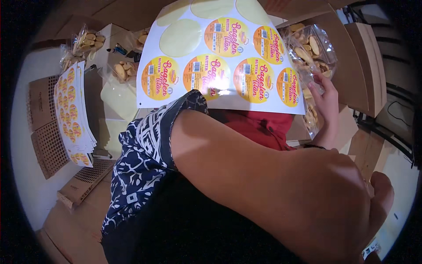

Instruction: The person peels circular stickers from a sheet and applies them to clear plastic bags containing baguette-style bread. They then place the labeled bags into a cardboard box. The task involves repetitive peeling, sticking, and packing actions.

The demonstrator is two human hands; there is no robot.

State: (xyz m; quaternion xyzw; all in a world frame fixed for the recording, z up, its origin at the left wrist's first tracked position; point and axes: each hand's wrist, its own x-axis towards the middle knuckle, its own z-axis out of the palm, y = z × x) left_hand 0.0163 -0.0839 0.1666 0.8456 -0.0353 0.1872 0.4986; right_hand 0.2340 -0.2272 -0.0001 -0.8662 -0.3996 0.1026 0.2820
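Observation:
My left arm crosses the view under a navy-and-white patterned sleeve, very close to the camera. At its end, my left hand [358, 189] is bent at the lower right; one curled digit shows, the others are hidden. Beyond the forearm, my right hand [326, 97], with a dark band at the wrist, has thumb and fingertips closed on a clear plastic bag [325, 46] of toasted bread slices. Left of that hand spreads a large white sheet of round yellow-orange stickers [161, 78]. Several circles at its far side are bare pale yellow backing.
At the left stands a stack of similar sticker sheets [72, 112] near perforated brown cardboard [46, 149]. More bagged bread slices [90, 40] lie at the far left. A cardboard box wall [369, 66] rises at the right. Red cloth [259, 130] shows under the sheet.

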